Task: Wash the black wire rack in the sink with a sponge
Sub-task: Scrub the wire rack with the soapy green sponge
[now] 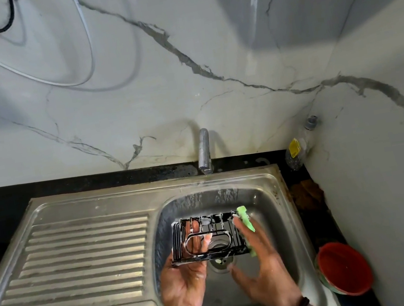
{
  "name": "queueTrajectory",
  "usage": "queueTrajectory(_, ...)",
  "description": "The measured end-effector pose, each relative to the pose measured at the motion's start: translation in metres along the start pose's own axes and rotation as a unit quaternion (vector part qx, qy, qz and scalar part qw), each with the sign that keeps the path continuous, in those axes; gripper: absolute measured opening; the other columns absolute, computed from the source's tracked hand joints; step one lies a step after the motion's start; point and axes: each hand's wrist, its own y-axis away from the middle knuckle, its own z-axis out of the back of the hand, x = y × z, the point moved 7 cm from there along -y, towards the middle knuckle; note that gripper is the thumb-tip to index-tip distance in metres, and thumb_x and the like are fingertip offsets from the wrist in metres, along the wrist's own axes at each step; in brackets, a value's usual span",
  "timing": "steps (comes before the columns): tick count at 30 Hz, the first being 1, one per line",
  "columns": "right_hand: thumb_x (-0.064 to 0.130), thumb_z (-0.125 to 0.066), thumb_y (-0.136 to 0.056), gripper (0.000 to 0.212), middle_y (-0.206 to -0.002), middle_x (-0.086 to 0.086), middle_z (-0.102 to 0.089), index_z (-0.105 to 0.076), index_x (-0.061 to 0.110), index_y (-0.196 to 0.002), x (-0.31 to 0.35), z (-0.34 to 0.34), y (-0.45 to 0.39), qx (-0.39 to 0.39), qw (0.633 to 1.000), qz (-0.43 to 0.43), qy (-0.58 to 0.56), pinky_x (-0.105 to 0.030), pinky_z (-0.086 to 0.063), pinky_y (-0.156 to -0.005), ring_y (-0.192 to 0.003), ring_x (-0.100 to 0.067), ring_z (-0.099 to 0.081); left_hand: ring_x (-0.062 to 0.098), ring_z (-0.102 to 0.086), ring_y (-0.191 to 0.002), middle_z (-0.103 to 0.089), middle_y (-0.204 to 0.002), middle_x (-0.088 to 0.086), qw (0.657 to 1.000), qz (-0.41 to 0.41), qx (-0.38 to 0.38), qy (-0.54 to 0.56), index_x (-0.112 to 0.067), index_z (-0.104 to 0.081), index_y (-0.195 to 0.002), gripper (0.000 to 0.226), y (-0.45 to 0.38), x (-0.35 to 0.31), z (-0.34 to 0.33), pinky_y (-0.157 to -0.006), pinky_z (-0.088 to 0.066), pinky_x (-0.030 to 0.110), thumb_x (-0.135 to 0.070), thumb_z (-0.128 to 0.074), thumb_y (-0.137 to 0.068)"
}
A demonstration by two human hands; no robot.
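Head view. The rack (207,236), a black wire tray with a raised oval loop on its face, is held above the sink (270,224) bowl, over the drain (221,262). It is tilted, with its far edge higher than its near edge. White suds cling to the wires and the near rail.

The left hand (187,276) supports the rack from below and behind. Its palm faces up, and its fingers (197,237) pass up behind the wires and show through the grid and the oval loop. The fingers are fairly straight, cradling the rack; whether the thumb closes over the near rail cannot be determined.

The right hand (264,268) is at the right end of the rack. Its fingers are extended and press the sponge (246,222), a green pad, flat against the rack's right side. The thumb is spread away toward the drain. A dark band sits on the right wrist.

The tap (204,153) stands behind the bowl, on the black counter edge. The ribbed drainboard (85,262) lies left of the bowl. A clear bottle (299,146) with a yellow label stands in the back right corner. A red tub (344,269) sits right of the sink, near the front. The wall is marble-patterned, and cables (7,22) hang at upper left.
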Motion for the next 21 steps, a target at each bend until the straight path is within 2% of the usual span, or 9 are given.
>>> queueTrajectory(3, -0.009, -0.081, -0.071, 0.094, -0.15, 0.005, -0.05, -0.047, 0.031, -0.148, -0.008, 0.013, -0.009, -0.109, 0.993, -0.029, 0.023, -0.004, -0.04, -0.102, -0.139, 0.005, -0.04, 0.038, -0.075, -0.095, -0.069, -0.121, 0.029, 1.0, -0.013, -0.009, 0.0, 0.006, -0.08, -0.101, 0.038, 0.001, -0.002, -0.001, -0.074, -0.062, 0.057, -0.008, -0.049, -0.086)
queueTrajectory(6, -0.009, -0.086, -0.065, 0.078, -0.132, 0.011, -0.065, -0.065, 0.024, -0.133, 0.001, 0.02, -0.018, -0.174, 0.984, -0.015, 0.036, -0.014, -0.049, -0.099, -0.123, 0.008, -0.056, 0.039, -0.075, -0.097, -0.064, -0.129, 0.028, 1.0, 0.008, -0.013, -0.007, 0.002, -0.072, -0.124, 0.043, -0.006, -0.006, 0.007, -0.058, -0.066, 0.045, -0.017, -0.049, -0.093)
queueTrajectory(8, -0.01, -0.083, -0.064, 0.074, -0.127, 0.015, -0.068, -0.069, 0.026, -0.127, 0.008, 0.02, -0.023, -0.184, 0.983, -0.024, 0.008, -0.015, -0.051, -0.098, -0.117, 0.006, -0.061, 0.043, -0.073, -0.106, -0.063, -0.134, 0.028, 0.997, 0.045, -0.01, -0.06, 0.0, -0.067, -0.133, 0.055, -0.011, 0.0, 0.01, -0.075, -0.065, 0.041, -0.04, -0.047, -0.102)
queueTrajectory(11, -0.009, -0.082, -0.065, 0.068, -0.121, 0.01, -0.072, -0.071, 0.025, -0.123, 0.017, 0.018, -0.028, -0.2, 0.979, -0.049, -0.008, -0.004, -0.049, -0.085, -0.104, 0.008, -0.067, 0.042, -0.06, -0.132, -0.062, -0.142, 0.025, 0.991, 0.047, -0.022, -0.127, -0.005, -0.059, -0.139, 0.094, -0.013, 0.005, 0.016, -0.115, -0.043, 0.057, -0.081, -0.049, -0.086)
queueTrajectory(12, -0.008, -0.082, -0.066, 0.065, -0.119, 0.008, -0.073, -0.072, 0.022, -0.123, 0.019, 0.017, -0.03, -0.205, 0.977, -0.055, -0.006, -0.002, -0.049, -0.079, -0.095, 0.008, -0.069, 0.039, -0.055, -0.135, -0.059, -0.145, 0.025, 0.988, 0.041, -0.013, -0.149, -0.008, -0.055, -0.142, 0.104, -0.012, 0.007, 0.015, -0.119, -0.037, 0.061, -0.089, -0.054, -0.076)
queueTrajectory(15, -0.004, -0.081, -0.069, 0.064, -0.116, 0.008, -0.074, -0.071, 0.022, -0.126, 0.022, 0.008, -0.033, -0.176, 0.981, -0.074, -0.024, -0.009, -0.051, -0.056, -0.052, -0.002, -0.062, 0.033, -0.052, -0.138, -0.056, -0.149, 0.021, 0.967, 0.029, 0.013, -0.253, -0.02, -0.046, -0.151, 0.125, -0.01, 0.016, 0.009, -0.111, -0.047, 0.058, -0.094, -0.067, -0.052)
queueTrajectory(16, -0.003, -0.082, -0.069, 0.066, -0.117, 0.01, -0.073, -0.069, 0.024, -0.128, 0.023, 0.003, -0.033, -0.157, 0.984, -0.079, -0.033, -0.015, -0.055, -0.056, -0.049, 0.0, -0.058, 0.031, -0.053, -0.139, -0.057, -0.149, 0.018, 0.955, 0.025, 0.016, -0.295, -0.027, -0.043, -0.152, 0.123, -0.01, 0.021, 0.006, -0.113, -0.045, 0.056, -0.092, -0.071, -0.051)
queueTrajectory(18, -0.004, -0.083, -0.07, 0.07, -0.126, 0.013, -0.068, -0.066, 0.028, -0.13, 0.028, -0.005, -0.033, -0.117, 0.989, -0.082, -0.045, -0.021, -0.061, -0.068, -0.062, 0.007, -0.059, 0.026, -0.058, -0.136, -0.062, -0.145, 0.014, 0.929, 0.02, 0.002, -0.369, -0.031, -0.04, -0.153, 0.11, -0.011, 0.029, 0.005, -0.121, -0.036, 0.053, -0.084, -0.074, -0.063)
queueTrajectory(21, -0.003, -0.085, -0.07, 0.074, -0.129, 0.019, -0.062, -0.064, 0.031, -0.132, 0.034, -0.006, -0.035, -0.07, 0.993, -0.082, -0.037, -0.002, -0.049, -0.078, -0.081, 0.019, -0.062, 0.026, -0.069, -0.122, -0.071, -0.13, 0.018, 0.932, 0.011, -0.006, -0.362, -0.012, -0.058, -0.143, 0.066, -0.01, 0.037, -0.004, -0.12, -0.038, 0.049, -0.061, -0.05, -0.1)
